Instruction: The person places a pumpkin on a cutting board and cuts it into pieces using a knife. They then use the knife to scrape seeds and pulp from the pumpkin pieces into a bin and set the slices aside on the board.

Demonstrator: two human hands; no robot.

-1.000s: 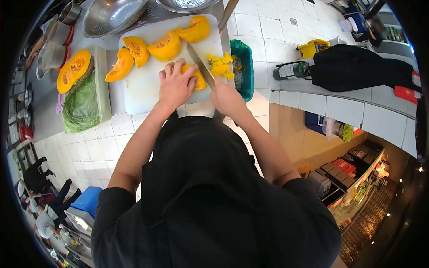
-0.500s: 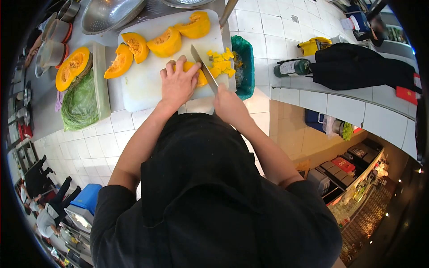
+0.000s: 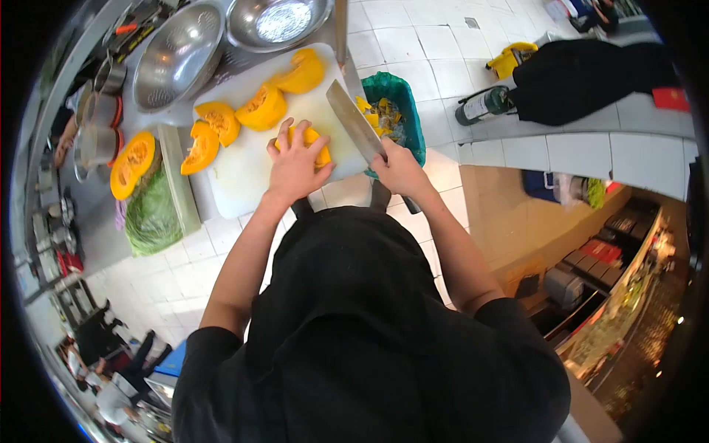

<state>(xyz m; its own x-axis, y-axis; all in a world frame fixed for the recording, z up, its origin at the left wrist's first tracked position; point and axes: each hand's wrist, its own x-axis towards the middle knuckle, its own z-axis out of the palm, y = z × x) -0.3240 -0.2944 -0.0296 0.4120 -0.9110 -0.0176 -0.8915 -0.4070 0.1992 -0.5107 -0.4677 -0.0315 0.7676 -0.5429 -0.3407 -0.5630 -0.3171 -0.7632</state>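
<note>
Left hand (image 3: 295,164) lay fingers spread, pressed flat on an orange pumpkin wedge (image 3: 312,142) near the front edge of the white plastic cutting board (image 3: 244,159). Right hand (image 3: 399,168) was curled tight round the handle of a broad steel cleaver (image 3: 354,122); the blade was raised off the board and tilted, just right of the held wedge, its tip toward the board's far right side. Small yellow pumpkin bits (image 3: 373,118) lay at the rim of a green-lined bin (image 3: 410,122), just right of the blade, beside the board.

Further out on the board sat three more orange pumpkin wedges (image 3: 262,107), cut side up, plus another wedge (image 3: 199,148) at its left edge. Left of the board, a pumpkin half (image 3: 133,155) rested on a green cabbage (image 3: 151,214) in a pale tray (image 3: 179,177). Behind the board on the grey desk (image 3: 88,199) stood two steel bowls (image 3: 181,52), with small metal pots (image 3: 100,111) to the far left. A dark green bottle (image 3: 484,105) lay on the tiled ledge (image 3: 576,148) to the right, next to black cloth (image 3: 583,77).
</note>
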